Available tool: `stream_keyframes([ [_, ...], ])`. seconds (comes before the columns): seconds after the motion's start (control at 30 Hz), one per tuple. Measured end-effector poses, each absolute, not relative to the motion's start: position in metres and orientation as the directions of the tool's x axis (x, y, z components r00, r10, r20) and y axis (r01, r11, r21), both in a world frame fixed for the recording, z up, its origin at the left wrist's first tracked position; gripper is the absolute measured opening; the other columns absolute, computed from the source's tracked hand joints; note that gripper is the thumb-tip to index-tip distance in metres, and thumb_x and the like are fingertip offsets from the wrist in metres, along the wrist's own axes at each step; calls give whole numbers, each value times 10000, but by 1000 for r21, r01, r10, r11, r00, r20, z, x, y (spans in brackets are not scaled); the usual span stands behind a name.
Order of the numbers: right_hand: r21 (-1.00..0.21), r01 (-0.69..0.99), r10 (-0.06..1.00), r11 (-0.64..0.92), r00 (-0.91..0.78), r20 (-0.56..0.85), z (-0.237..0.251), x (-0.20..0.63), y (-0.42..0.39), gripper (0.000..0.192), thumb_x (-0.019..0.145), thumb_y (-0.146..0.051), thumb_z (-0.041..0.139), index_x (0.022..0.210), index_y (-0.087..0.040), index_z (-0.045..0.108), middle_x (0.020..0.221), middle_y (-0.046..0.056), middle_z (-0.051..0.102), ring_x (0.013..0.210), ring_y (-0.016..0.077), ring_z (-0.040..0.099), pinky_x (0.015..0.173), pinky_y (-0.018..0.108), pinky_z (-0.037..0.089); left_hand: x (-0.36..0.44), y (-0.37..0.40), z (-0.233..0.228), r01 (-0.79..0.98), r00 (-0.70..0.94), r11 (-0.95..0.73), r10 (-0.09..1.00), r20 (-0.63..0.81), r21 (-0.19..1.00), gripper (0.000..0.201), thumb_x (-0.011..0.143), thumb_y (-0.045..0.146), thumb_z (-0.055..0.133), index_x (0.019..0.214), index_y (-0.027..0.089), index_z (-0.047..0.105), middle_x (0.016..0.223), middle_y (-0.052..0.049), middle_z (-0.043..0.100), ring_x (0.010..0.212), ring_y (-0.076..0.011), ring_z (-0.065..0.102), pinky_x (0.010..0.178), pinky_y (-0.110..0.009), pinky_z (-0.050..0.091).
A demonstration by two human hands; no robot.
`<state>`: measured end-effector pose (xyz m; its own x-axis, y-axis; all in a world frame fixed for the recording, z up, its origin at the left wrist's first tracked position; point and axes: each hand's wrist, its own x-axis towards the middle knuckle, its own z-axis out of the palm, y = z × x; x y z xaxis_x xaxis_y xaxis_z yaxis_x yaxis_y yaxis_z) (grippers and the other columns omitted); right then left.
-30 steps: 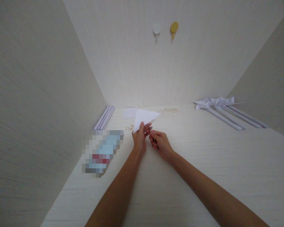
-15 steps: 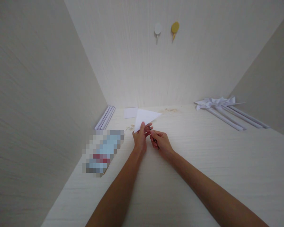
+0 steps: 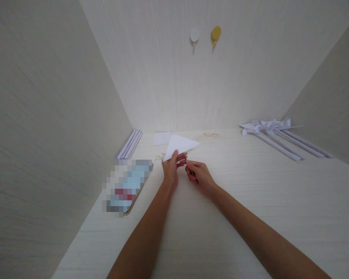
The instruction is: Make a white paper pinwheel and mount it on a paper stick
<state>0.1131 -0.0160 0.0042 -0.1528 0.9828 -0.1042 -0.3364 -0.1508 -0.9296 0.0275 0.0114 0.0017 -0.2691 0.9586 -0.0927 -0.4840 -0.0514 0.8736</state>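
Pinching the paper triangle (image 3: 180, 146) by its near corner, my left hand (image 3: 170, 170) has tipped it flatter than a second ago, above the desk (image 3: 250, 201). My right hand (image 3: 199, 175) stays closed on a thin dark tool (image 3: 185, 158) at that corner. Both hands have barely shifted.

Your left hand (image 3: 170, 172) pinches the near corner of a white paper triangle (image 3: 180, 145) above the bench (image 3: 250, 201). Your right hand (image 3: 200, 175) grips a thin dark tool (image 3: 185, 158) right beside it. Paper pinwheels (image 3: 267, 128) lie far right, paper rolls (image 3: 130, 144) far left.
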Motion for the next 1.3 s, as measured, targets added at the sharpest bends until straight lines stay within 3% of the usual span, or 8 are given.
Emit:
stream_keyframes([
  [0.17,-913,-342,965,-221,-212,-154,7,119,-16,252,577,-381,616,595,-140,547,419,-78,399,298,6,238,331,198,79,22,14,2,-486,-211,-23,973,-92,874,210,629,292,605,745,117,596,631,-65,676,480,-118,585,442,-203,366],
  [0.43,-908,-351,960,-228,-235,-151,6,122,-15,266,560,-393,632,586,-144,542,429,-73,410,305,9,240,330,201,74,19,16,2,-499,-165,0,982,-95,866,148,635,257,596,682,117,585,632,-80,680,498,-129,602,442,-205,370],
  [1.03,-922,-315,963,-225,-216,-161,8,121,-16,255,556,-380,614,593,-135,556,404,-83,397,292,4,231,324,196,72,18,15,2,-492,-175,-15,981,-81,870,131,643,247,592,656,118,585,588,-68,671,454,-118,583,427,-202,370],
  [1.3,-940,-271,961,-209,-235,-146,7,123,-17,270,586,-397,611,658,-138,584,423,-80,400,303,12,235,328,199,81,19,15,5,-496,-226,-15,968,-112,868,133,669,251,587,690,120,582,660,-81,683,547,-132,616,434,-194,373],
])
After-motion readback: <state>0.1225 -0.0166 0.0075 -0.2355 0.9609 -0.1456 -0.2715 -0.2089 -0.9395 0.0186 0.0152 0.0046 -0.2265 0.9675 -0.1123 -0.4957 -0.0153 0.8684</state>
